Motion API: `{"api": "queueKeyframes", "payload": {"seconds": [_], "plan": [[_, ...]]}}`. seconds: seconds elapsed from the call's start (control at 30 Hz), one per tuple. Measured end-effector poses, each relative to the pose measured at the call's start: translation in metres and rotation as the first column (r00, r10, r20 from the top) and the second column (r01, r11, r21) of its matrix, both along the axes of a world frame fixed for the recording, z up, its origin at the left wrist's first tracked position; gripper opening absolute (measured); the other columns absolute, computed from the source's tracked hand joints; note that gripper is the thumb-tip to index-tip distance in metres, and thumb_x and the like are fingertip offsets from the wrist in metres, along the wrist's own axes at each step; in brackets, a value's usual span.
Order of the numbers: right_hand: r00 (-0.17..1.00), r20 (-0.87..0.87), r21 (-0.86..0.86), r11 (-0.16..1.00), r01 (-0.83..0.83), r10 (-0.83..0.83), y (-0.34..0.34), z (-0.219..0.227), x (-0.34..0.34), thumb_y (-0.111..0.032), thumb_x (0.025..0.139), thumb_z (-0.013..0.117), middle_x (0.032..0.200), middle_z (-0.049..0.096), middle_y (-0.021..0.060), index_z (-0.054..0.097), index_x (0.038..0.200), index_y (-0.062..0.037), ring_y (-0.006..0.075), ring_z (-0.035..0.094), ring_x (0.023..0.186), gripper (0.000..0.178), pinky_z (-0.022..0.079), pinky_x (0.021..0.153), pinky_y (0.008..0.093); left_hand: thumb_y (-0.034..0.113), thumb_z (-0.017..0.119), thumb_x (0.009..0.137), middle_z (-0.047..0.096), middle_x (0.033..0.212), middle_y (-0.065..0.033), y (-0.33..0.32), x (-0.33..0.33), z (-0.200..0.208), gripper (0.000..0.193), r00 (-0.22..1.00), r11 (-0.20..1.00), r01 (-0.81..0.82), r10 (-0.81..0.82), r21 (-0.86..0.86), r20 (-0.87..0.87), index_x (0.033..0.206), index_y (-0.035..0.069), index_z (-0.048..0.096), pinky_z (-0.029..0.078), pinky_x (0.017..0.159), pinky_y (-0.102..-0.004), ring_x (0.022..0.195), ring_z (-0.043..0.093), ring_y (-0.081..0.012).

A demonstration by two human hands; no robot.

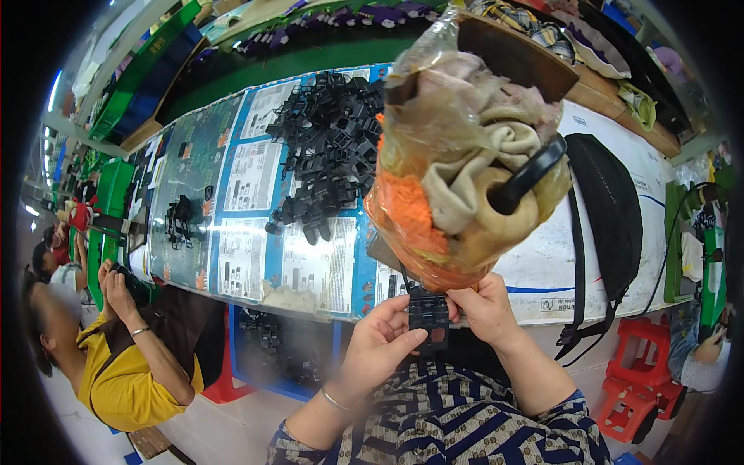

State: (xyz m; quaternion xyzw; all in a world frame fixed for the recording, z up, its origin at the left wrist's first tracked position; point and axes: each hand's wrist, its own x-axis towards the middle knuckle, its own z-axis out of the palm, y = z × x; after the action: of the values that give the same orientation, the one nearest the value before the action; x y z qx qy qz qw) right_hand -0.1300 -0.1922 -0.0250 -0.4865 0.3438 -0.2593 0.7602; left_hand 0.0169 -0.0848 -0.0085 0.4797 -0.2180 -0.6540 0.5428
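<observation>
Low in the middle, just off the table's front edge, a black plastic frame-like part (428, 319) with openings and ridges is held up. My left hand (381, 339) is closed on its left side, thumb pressed across its lower face. At the part's right edge, my right hand (490, 311) is closed, its fingertips pinched together; what lies between them is partly hidden. A clear plastic bag (473, 147) stuffed with cloth, an orange fluffy piece and a tape-like roll hangs large before the table, covering some of the space just above my hands.
A heap of black plastic parts (325, 147) lies on the table (248, 240), with a smaller group (180, 221) further left. A black bag (604, 209) with straps rests at right. Below are a blue bin (283, 349) and red stool (639, 372). A co-worker in yellow (132, 364) sits left.
</observation>
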Motion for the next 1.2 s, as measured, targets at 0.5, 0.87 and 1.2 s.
{"api": "queueKeyframes", "payload": {"seconds": [0.5, 0.87, 1.2], "plan": [[0.998, 0.069, -0.003, 1.000, 0.004, -0.004, -0.0005, -0.0008, -0.0005, -0.003, 0.087, 0.046, 0.066, 0.055, 0.0043, 0.052, 0.097, 0.0041, 0.0094, 0.053, 0.058, 0.014, 0.045, 0.054, 0.0226, -0.008, 0.055, 0.078, 0.061, 0.098, -0.0109, -0.0063, -0.0062, 0.0108, 0.037, 0.989, 0.988, -0.150, 0.151, 0.021, -0.010, 0.113, -0.002, 0.043, 0.050, 0.067, -0.0224, 0.083, 0.061, -0.0145], [0.997, 0.074, -0.027, 1.000, -0.011, 0.013, 0.0005, -0.0032, -0.0008, -0.003, 0.086, 0.047, 0.067, 0.056, 0.0044, 0.053, 0.096, 0.0039, 0.0088, 0.053, 0.058, 0.014, 0.045, 0.054, 0.0220, -0.007, 0.055, 0.079, 0.060, 0.098, -0.0105, -0.0060, -0.0024, 0.0066, 0.036, 0.983, 0.982, -0.185, 0.185, 0.025, 0.008, 0.112, -0.002, 0.043, 0.050, 0.066, -0.0229, 0.083, 0.060, -0.0145], [0.995, 0.030, -0.047, 0.995, -0.091, 0.092, -0.0003, -0.0023, -0.0021, -0.001, 0.085, 0.048, 0.083, 0.061, 0.0075, 0.057, 0.103, 0.0045, 0.0089, 0.057, 0.070, 0.021, 0.048, 0.063, 0.0221, -0.003, 0.055, 0.081, 0.059, 0.104, -0.0128, -0.0093, -0.0036, 0.0046, 0.039, 0.978, 0.979, -0.203, 0.203, -0.007, 0.047, 0.118, -0.003, 0.039, 0.047, 0.074, -0.0237, 0.090, 0.058, -0.0140]]}}
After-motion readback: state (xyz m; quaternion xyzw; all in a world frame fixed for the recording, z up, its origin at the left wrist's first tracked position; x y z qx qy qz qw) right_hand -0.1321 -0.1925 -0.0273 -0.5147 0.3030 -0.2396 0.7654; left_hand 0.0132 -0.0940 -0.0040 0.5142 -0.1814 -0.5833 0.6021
